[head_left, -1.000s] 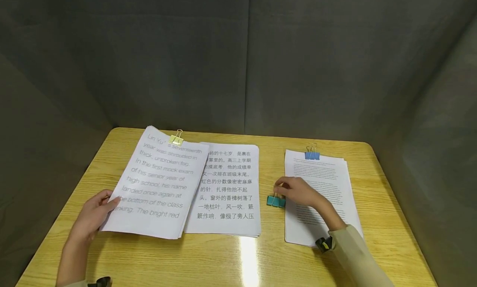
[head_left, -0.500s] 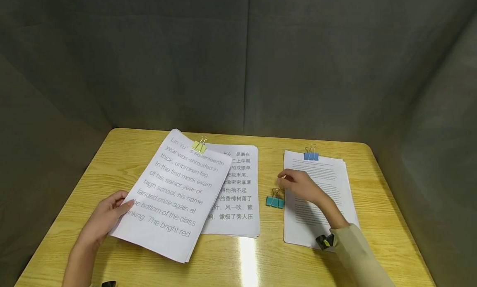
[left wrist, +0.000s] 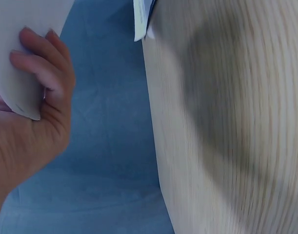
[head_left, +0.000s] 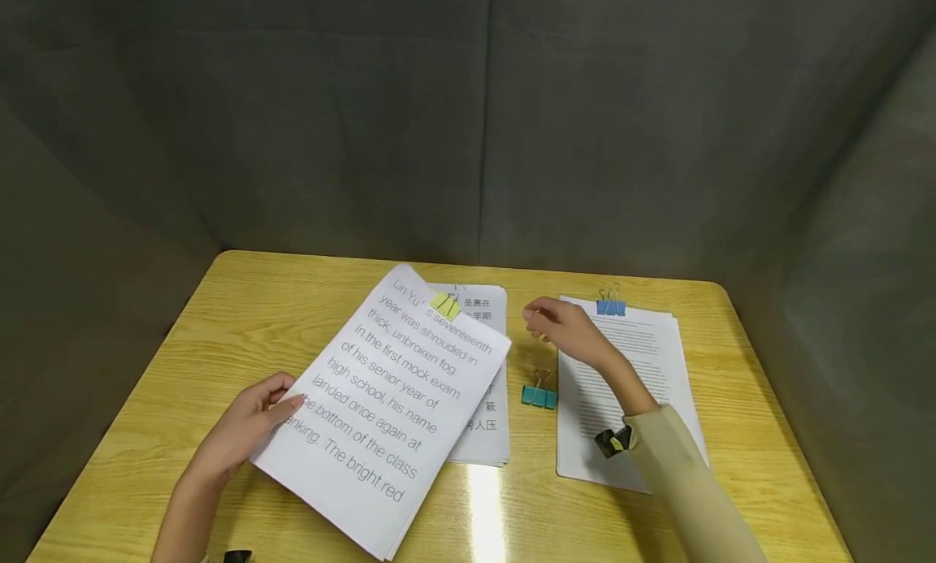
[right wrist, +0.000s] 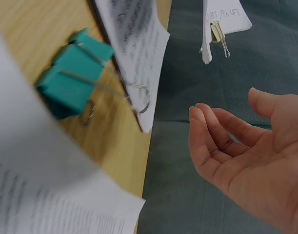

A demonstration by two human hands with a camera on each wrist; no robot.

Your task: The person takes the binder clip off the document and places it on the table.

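My left hand [head_left: 247,423] grips the left edge of a stack of large-print English papers [head_left: 366,409], thumb on top and fingers underneath. A yellow binder clip [head_left: 444,305] is fastened on the stack's top edge. The stack is tilted and held above the table, covering much of a Chinese-text paper stack [head_left: 488,448]. My right hand [head_left: 566,329] hovers with relaxed, bent fingers and holds nothing; its palm shows in the right wrist view. Just below it a teal binder clip [head_left: 539,396] lies on the table between the Chinese stack and the right-hand stack.
At the right lies a small-print paper stack [head_left: 621,335] with a blue binder clip [head_left: 611,307] on its top edge; my right forearm passes over it. The wooden table [head_left: 241,319] ends at a dark grey cloth backdrop [head_left: 351,140].
The left hand has carried the clipped English papers rightward across the Chinese stack, and their tilt has grown. The right hand has left the teal clip, moving up and slightly left.
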